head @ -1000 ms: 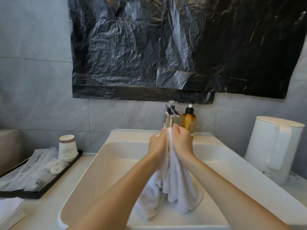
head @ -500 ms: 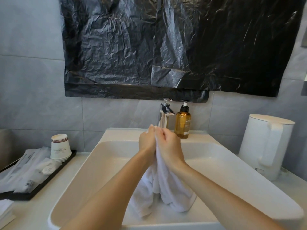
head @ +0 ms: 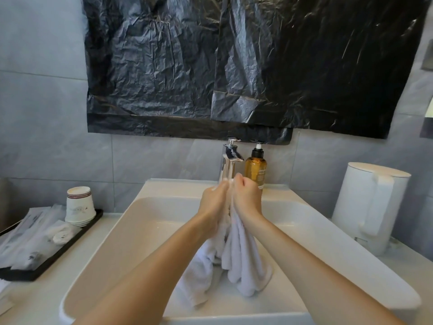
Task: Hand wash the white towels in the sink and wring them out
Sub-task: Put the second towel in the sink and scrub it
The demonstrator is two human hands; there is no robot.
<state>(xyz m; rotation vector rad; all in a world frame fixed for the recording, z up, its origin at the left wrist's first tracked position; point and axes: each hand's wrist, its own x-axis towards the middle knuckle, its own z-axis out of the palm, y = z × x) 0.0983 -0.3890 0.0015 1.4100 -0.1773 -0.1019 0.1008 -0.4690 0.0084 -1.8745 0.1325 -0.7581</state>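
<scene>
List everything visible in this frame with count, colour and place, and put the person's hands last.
towel: one bunch, exact count unclear, white, hanging from the hands into the sink
sink: one, white, centre
faucet: one, chrome, at the sink's back rim
pump bottle: one, amber with black pump, right of the faucet
kettle: one, white, counter right of the sink
paper cups: a stack, white with dark band, far end of the tray
tray: one, black, counter left of the sink
wrapped packets: several, clear and white, on the tray
plastic sheet: black, on the grey wall above the faucet
left hand: grips the towel's top
right hand: grips the towel's top, beside the left hand
</scene>
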